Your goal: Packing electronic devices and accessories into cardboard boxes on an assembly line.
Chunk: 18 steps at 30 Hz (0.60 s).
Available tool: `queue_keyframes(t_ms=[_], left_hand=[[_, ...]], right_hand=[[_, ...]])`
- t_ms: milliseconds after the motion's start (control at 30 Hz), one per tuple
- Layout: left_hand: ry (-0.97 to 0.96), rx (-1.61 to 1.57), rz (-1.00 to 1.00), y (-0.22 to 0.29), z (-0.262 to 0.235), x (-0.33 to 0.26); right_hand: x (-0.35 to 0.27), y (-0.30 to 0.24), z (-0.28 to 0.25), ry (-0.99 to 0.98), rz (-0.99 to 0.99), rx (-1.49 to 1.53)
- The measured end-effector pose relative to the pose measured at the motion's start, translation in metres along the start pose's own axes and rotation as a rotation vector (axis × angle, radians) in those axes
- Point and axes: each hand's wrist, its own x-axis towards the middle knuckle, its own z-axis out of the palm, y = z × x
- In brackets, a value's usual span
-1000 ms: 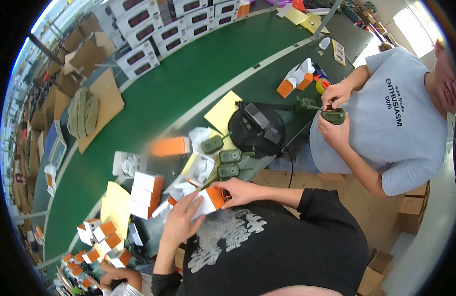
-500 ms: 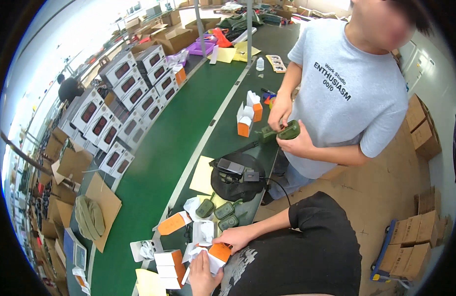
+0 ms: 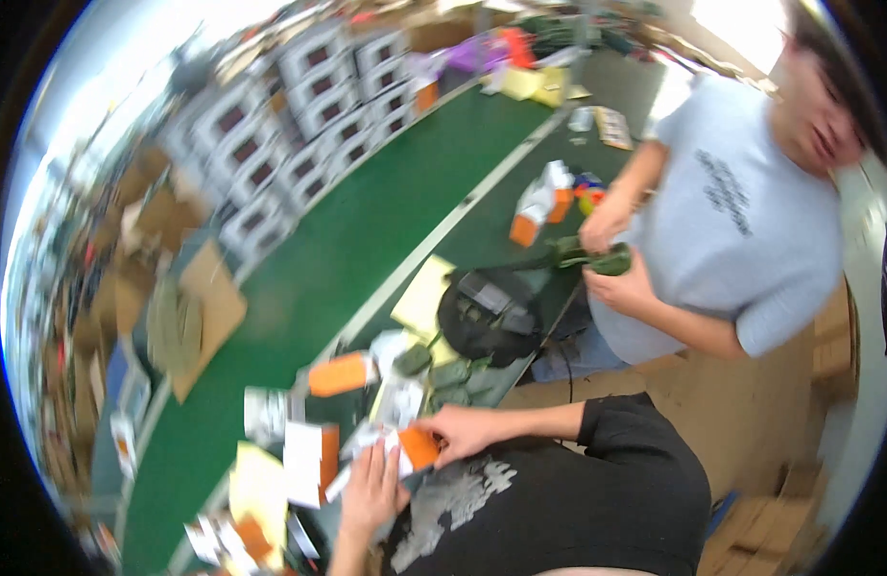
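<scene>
Near the front edge of the bench, a small orange and white box (image 3: 419, 448) lies between my two hands, with a white flap or insert at its left. The fingers of my right hand (image 3: 463, 432) are wrapped over the orange end. My left hand (image 3: 371, 485) grips the white part, fingers lying close together; motion blur hides the finer detail. Just beyond is an open white carton (image 3: 397, 401). Several green handheld devices (image 3: 451, 374) lie past it, beside a black round bag (image 3: 487, 322).
An orange and white box (image 3: 340, 373) lies to the left, near a standing white and orange carton (image 3: 309, 461) and yellow sheets (image 3: 258, 494). A co-worker (image 3: 741, 211) at the right holds a green device (image 3: 609, 259). Stacked boxes (image 3: 261, 149) line the green belt (image 3: 367, 211).
The view has swung, blurring the picture and shifting the scene. Both my hands stay on the small box; my left hand lies flatter across its white part. The co-worker still holds the green device.
</scene>
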Motion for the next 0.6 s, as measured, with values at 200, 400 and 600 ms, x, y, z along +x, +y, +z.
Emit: queue_keyframes(t_ms=[200, 400, 600], left_hand=[[0.008, -0.155, 0.028, -0.014, -0.012, 0.015], [0.028, -0.537, -0.274, -0.027, -0.03, 0.026], [0.258, -0.627, -0.454, -0.033, -0.043, 0.015]], right_hand=[[-0.005, -0.017, -0.012, -0.005, 0.204, 0.093], [0.006, -0.006, -0.016, -0.068, 0.138, 0.032], [0.012, -0.001, -0.008, -0.075, 0.125, 0.018]])
